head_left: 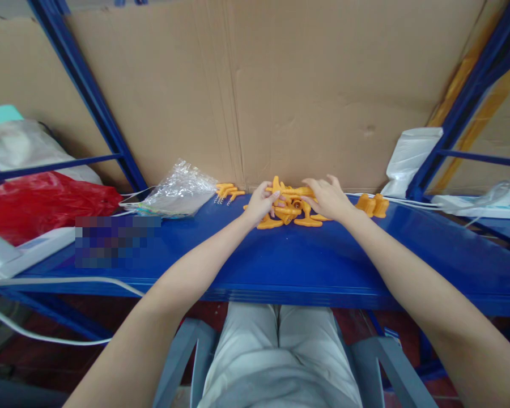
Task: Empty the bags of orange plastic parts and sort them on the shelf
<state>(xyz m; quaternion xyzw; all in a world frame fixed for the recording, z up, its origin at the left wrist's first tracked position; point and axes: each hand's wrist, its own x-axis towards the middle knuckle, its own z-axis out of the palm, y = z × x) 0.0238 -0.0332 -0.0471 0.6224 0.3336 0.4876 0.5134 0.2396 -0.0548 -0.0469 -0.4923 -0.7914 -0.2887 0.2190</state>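
Observation:
In the head view, a heap of orange T-shaped plastic handles (308, 218) lies on the blue tabletop near the cardboard. My left hand (259, 205) is at the heap's left side, fingers curled onto the orange pieces. From the right, my right hand (328, 198) reaches over the heap, its fingers bent around an orange piece at the top. The fingertips are partly hidden among the pieces. Left of the heap lie several orange-handled corkscrews (226, 190) with metal spirals. A few orange plastic pieces (372, 205) stand together to the right.
A clear plastic bag (181, 190) lies left of the corkscrews, beside a red plastic bag (59, 201). A white packet (412, 158) leans at the right blue post. White cables and a power strip (484, 205) lie far right. The cardboard wall (301, 85) closes off the back.

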